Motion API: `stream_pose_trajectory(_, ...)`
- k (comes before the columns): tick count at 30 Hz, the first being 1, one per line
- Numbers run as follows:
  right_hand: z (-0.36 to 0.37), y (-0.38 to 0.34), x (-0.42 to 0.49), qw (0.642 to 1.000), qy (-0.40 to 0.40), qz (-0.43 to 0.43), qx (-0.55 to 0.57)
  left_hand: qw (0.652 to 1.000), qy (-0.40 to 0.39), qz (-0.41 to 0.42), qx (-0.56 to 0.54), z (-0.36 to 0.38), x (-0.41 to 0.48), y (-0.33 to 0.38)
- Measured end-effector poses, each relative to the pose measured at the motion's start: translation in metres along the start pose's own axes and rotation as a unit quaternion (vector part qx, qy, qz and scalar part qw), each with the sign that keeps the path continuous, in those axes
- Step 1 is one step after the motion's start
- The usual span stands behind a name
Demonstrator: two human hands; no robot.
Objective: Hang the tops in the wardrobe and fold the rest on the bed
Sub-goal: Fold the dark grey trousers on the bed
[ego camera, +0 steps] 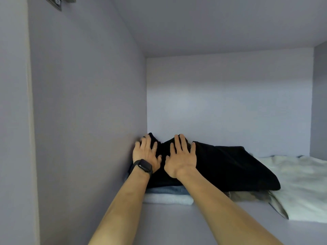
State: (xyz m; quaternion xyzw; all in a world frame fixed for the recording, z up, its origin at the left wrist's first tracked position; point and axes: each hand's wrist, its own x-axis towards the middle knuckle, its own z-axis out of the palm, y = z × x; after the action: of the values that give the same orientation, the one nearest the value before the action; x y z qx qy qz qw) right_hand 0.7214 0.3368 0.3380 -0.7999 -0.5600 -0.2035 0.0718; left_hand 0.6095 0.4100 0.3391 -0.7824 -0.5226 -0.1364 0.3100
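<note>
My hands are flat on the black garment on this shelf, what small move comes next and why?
Probably slide the right hand rightwards to flatten the black garment. Both it and the left hand press its bunched left end by the side wall, while its right part sprawls past the folded blue piece beneath.

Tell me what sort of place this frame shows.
Most likely inside a wardrobe compartment: plain panels enclose a shelf, folded clothes sit stacked on it, and the left hand and right hand press a black garment on top.
</note>
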Motion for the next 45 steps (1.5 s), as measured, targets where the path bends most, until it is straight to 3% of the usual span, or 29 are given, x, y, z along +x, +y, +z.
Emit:
stream_pose_trajectory(4, -0.002, 0.006, 0.002, 0.994, -0.100, 0.017, 0.046, 0.998, -0.003, 0.030, 0.048, 0.002, 0.001, -0.003)
stream_pose_trajectory(8, -0.007, 0.012, 0.004, 0.984, -0.150, 0.034, 0.092, 0.998, -0.062, 0.002, 0.010, 0.005, 0.006, -0.008)
stream_pose_trajectory(13, -0.005, 0.017, 0.010, 0.972, -0.190, 0.041, 0.135, 0.993, -0.089, 0.040, 0.059, 0.010, 0.025, -0.011)
stream_pose_trajectory(21, 0.010, 0.003, 0.019, 0.982, -0.133, 0.069, 0.114, 0.992, -0.101, 0.056, 0.054, 0.005, 0.038, -0.005)
stream_pose_trajectory(26, 0.004, 0.011, 0.002, 0.986, -0.047, 0.053, 0.154, 0.983, 0.010, -0.003, -0.182, -0.013, -0.008, 0.010)
stream_pose_trajectory(30, -0.013, 0.011, -0.013, 0.981, 0.034, 0.023, 0.190, 0.957, 0.003, -0.048, -0.286, -0.006, -0.047, 0.014)
stream_pose_trajectory(36, 0.002, 0.012, -0.030, 0.979, -0.074, -0.031, 0.187, 0.962, -0.047, 0.014, -0.267, 0.012, -0.046, -0.005)
stream_pose_trajectory(45, 0.030, 0.016, -0.029, 0.975, -0.050, -0.033, 0.214, 0.962, -0.079, 0.024, -0.260, 0.025, -0.034, -0.003)
